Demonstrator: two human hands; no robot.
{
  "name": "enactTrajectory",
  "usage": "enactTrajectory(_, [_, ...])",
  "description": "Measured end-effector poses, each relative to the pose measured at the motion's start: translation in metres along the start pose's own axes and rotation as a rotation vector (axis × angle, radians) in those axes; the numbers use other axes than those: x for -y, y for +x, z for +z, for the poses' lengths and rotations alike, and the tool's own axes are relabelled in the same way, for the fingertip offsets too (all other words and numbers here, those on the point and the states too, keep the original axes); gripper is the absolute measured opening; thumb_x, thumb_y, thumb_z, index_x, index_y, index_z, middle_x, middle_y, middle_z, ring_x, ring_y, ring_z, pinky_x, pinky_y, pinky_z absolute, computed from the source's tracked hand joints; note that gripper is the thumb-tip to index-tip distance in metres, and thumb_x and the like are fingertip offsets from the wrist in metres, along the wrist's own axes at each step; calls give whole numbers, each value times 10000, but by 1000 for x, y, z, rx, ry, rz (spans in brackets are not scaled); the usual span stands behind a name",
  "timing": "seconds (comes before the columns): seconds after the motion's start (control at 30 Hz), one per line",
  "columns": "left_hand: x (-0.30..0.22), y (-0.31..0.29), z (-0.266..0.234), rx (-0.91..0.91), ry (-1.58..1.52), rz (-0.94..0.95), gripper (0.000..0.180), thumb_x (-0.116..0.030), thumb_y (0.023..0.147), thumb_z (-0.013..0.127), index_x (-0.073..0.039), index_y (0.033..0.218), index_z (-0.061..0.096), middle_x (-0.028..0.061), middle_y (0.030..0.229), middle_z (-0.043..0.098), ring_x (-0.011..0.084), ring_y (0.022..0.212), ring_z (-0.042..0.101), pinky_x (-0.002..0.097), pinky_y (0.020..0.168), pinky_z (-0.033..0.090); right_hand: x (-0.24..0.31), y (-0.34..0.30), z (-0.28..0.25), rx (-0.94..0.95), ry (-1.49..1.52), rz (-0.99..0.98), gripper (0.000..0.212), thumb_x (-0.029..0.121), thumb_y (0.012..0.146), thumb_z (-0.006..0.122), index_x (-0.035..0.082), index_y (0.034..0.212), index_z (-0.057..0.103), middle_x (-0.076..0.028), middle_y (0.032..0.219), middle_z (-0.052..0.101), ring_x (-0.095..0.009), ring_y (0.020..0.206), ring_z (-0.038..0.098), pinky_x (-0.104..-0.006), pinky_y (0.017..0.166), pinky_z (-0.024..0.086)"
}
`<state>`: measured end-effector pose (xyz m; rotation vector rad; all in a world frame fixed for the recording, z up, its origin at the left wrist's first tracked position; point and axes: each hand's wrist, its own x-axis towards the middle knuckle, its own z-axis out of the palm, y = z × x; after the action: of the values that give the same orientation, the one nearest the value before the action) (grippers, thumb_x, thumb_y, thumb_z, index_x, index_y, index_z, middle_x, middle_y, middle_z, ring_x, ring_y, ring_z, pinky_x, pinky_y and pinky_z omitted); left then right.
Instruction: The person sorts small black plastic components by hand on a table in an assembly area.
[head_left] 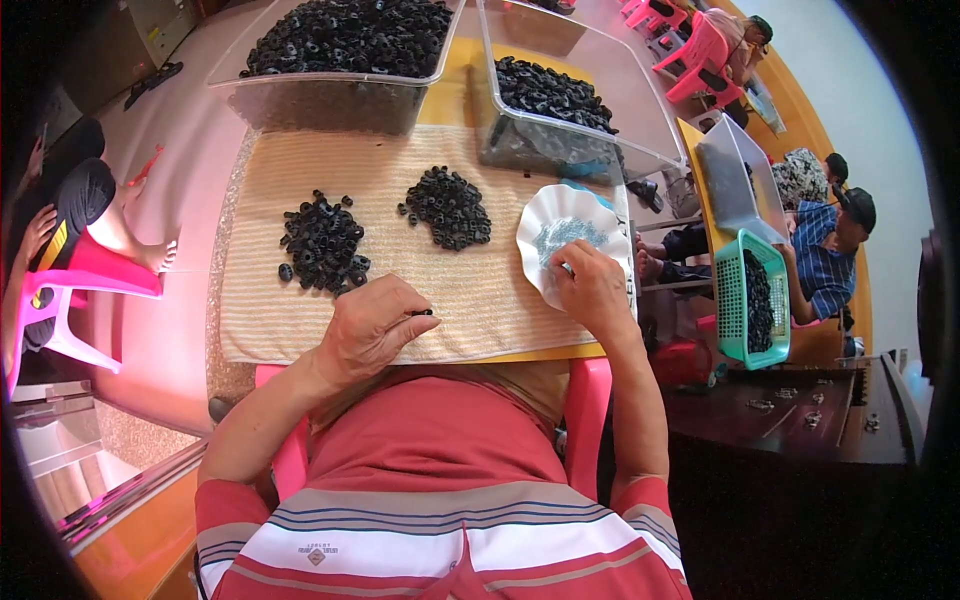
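My left hand (pixel 372 318) is closed near the front edge of the towel, pinching a small black plastic part (pixel 423 312) between thumb and fingers. My right hand (pixel 593 282) reaches over the near rim of a white scalloped dish (pixel 535 220). Its fingers are pressed together, and what they hold, if anything, is hidden. Many tiny silvery pieces (pixel 570 235) lie in the dish. Beyond my left hand sits one loose pile of small black parts (pixel 322 243). A second pile of black parts (pixel 446 208) lies between it and the dish.
A striped beige towel (pixel 270 170) covers the table. Behind the piles stand two clear plastic bins, the left bin (pixel 330 100) full of black parts, the right bin (pixel 540 140) partly filled. At right, a person (pixel 835 250) sits by a green basket (pixel 735 300). Another person (pixel 75 200) sits at left.
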<state>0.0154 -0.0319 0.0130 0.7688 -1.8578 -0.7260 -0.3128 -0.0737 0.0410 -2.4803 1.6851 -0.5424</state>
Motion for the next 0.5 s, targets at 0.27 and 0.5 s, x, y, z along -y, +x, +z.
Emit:
enactTrajectory(0.27, [1, -1, 0, 14, -5, -32, 136, -31, 859, 798, -10, 934, 687, 132, 827, 650, 286, 749, 656, 370, 647, 507, -12, -3, 4, -61, 43, 19, 94, 68, 835, 736, 69, 914, 685, -126, 943, 711, -369, 824, 693, -436, 711, 546])
enactTrajectory(0.5, [3, -5, -1, 29, -23, -99, 138, -41, 867, 786, -12, 962, 689, 139, 879, 667, 298, 807, 666, 373, 707, 523, -7, -4, -16, 61, 17, 133, 159, 168, 882, 749, 91, 1021, 739, -125, 990, 719, -378, 899, 705, -465, 793, 552])
